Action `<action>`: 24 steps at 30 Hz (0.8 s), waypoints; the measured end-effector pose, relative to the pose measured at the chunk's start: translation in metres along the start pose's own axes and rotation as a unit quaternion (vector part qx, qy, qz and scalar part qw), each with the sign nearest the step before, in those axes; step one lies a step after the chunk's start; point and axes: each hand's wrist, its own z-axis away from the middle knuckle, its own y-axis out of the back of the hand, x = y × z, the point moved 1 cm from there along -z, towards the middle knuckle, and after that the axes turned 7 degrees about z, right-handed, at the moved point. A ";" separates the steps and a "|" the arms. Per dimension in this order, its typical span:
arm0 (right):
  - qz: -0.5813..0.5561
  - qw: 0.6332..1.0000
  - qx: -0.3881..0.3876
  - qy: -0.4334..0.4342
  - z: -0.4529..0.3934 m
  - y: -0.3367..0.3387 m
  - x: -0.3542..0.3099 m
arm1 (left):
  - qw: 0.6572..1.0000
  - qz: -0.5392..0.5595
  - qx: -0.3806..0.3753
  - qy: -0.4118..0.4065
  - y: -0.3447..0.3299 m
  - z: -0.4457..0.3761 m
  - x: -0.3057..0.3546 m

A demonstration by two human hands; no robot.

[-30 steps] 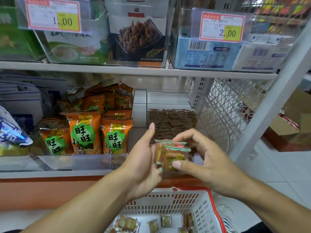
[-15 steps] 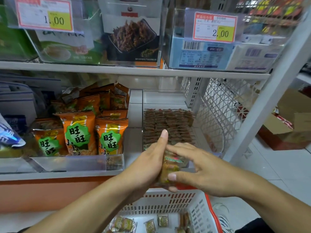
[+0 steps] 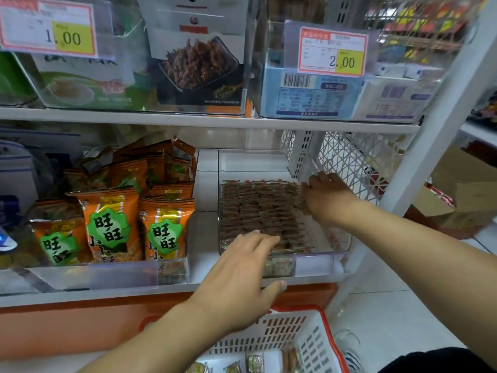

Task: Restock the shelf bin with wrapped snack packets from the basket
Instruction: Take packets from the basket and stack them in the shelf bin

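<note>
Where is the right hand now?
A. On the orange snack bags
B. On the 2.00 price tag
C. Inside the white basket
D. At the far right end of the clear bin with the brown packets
D: the right hand lies over the brown packets at the far right end of the clear bin, fingers curled down.

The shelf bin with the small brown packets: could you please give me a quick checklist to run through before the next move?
1. Clear bin sits on the shelf, open at the top: ok.
2. Space left in the bin, bare strip along its right side: ok.
3. Right hand at the far right edge of the packet rows; whether it holds a packet: cannot tell.
4. Left hand open, fingers over the bin's front edge, holding nothing: ok.
5. Basket below the shelf, a few wrapped packets inside: ok.
</note>
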 end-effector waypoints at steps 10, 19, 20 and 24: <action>0.190 0.978 -0.086 0.009 -0.057 -0.045 -0.019 | 0.987 -0.104 -0.118 0.040 -0.010 -0.004 -0.011; 0.226 0.971 -0.071 -0.026 -0.072 -0.041 -0.023 | 0.989 -0.099 -0.104 0.030 -0.011 -0.005 -0.014; 0.219 0.973 -0.065 -0.020 -0.075 -0.036 -0.022 | 0.990 -0.096 -0.103 0.030 -0.011 -0.005 -0.014; 0.246 0.968 -0.048 0.002 -0.078 -0.030 -0.021 | 0.989 -0.095 -0.113 0.028 -0.009 -0.006 -0.015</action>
